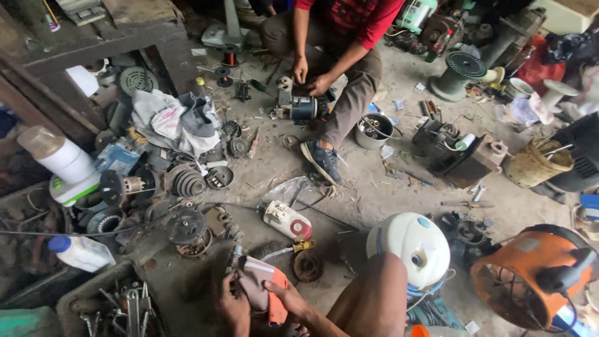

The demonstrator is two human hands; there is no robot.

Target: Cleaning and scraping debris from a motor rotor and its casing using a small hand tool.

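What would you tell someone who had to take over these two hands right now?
Left hand: grips a small metal part, mostly hidden by the cloth.
Right hand: pinches the pink and orange cloth against that part.
Nearby: white and red motor housing, rusty round part, tray of wrenches on the left.
A person in a red shirt handles another motor.
Done or left: cannot tell.

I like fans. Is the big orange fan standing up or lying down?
Lying down. The orange fan rests tipped on the floor, its wire grille facing sideways and up.
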